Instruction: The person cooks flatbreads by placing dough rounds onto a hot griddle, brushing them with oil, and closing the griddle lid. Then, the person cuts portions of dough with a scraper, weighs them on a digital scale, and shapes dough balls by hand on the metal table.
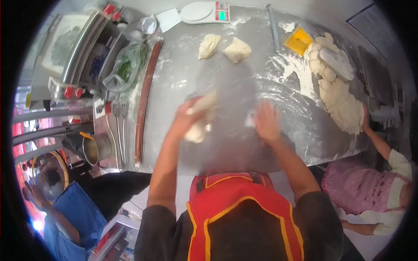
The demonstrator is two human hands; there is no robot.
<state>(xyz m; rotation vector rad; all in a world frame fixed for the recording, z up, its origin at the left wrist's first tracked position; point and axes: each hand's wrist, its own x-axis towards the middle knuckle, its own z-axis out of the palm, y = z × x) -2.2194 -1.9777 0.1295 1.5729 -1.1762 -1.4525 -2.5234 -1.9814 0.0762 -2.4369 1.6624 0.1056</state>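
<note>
My left hand (188,116) is closed around a piece of dough (205,103), which is blurred by motion. Just below it, on the floured metal table (235,87), sits another lump of dough (196,133). Over the table to the right, my right hand (266,121) has its fingers stretched out. A small whitish patch beside its thumb is too blurred to make out. Two cut pieces of dough, one on the left (209,46) and one on the right (237,50), lie farther up the table.
A kitchen scale (204,13) stands at the back, with a grey rod (273,28) and yellow scraper (298,41) to its right. A large dough mass (342,102) lies at right, touched by a co-worker's hand (365,118). A long brown rolling pin (148,100) lies left.
</note>
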